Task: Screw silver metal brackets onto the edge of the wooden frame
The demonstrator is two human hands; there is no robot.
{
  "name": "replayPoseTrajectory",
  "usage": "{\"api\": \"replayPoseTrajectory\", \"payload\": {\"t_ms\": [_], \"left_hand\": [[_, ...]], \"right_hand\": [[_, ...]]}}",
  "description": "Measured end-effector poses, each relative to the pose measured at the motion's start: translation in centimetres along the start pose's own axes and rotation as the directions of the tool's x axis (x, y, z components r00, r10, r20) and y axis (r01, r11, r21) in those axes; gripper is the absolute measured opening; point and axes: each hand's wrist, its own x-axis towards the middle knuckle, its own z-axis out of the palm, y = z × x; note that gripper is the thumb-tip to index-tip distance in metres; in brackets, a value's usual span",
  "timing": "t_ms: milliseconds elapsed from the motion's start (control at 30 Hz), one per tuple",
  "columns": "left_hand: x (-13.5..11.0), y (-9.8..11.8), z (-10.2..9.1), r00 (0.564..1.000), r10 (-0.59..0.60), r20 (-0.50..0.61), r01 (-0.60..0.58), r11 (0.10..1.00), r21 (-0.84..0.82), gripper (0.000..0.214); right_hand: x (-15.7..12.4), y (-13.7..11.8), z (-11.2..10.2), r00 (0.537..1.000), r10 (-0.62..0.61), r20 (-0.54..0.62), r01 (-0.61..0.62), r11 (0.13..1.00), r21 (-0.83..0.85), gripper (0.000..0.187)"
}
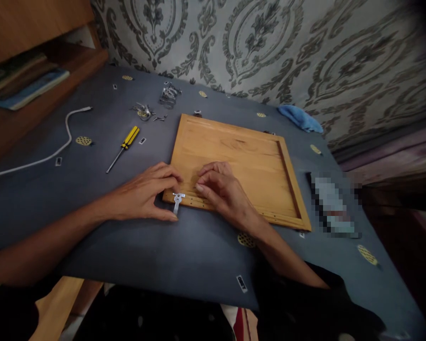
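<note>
Thumb and index of my left hand (152,189), apart, hold the metal hinge (178,201) at the near-left corner of the wooden panel (246,158), long axis running near-to-far, my pinched right hand (229,194), contents I cannot tell, farther right.

The framed panel (248,163) is smooth wood with a slight sheen; the fitting (178,199) is shiny metal. The screwdriver handle (130,137) looks plastic, the rag (300,118) matt cloth.

On our desk (199,265) we have a panel (244,163), a bracket (178,200) at its near-left corner, a screwdriver (125,143) farther left.
</note>
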Motion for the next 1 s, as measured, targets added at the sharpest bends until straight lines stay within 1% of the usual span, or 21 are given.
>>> {"api": "replayPoseTrajectory", "payload": {"t_ms": [133,233,400,567,833,1000], "left_hand": [[0.1,0.1,-0.1,1.0,-0.013,0.016,0.013,1.0,-0.026,0.038],[0.1,0.2,-0.2,1.0,-0.017,0.024,0.018,0.999,-0.04,0.037],[0.1,0.1,-0.2,1.0,-0.013,0.01,0.013,0.999,-0.033,0.037],[0.1,0.3,-0.3,0.999,-0.022,0.026,0.023,0.999,-0.039,0.035],[0.2,0.4,-0.4,1.0,-0.016,0.02,0.016,0.999,-0.044,0.033],[0.2,0.4,-0.4,1.0,-0.014,0.021,0.015,0.998,-0.055,0.032]], "right_hand": [[0.1,-0.7,1.0,1.0,0.015,0.025,-0.018,0.992,0.129,0.01],[0.2,-0.8,1.7,0.999,0.015,0.044,-0.022,0.987,0.16,0.01],[0.3,-0.8,2.2,0.999,0.01,0.052,-0.017,0.99,0.143,0.009],[0.3,-1.0,2.2,0.998,0.017,0.06,-0.024,0.992,0.122,0.008],[0.5,-1.4,2.1,0.994,0.064,0.084,-0.071,0.994,0.081,0.008],[0.5,-1.7,2.1,0.995,0.052,0.081,-0.056,0.998,0.038,0.009]]}}
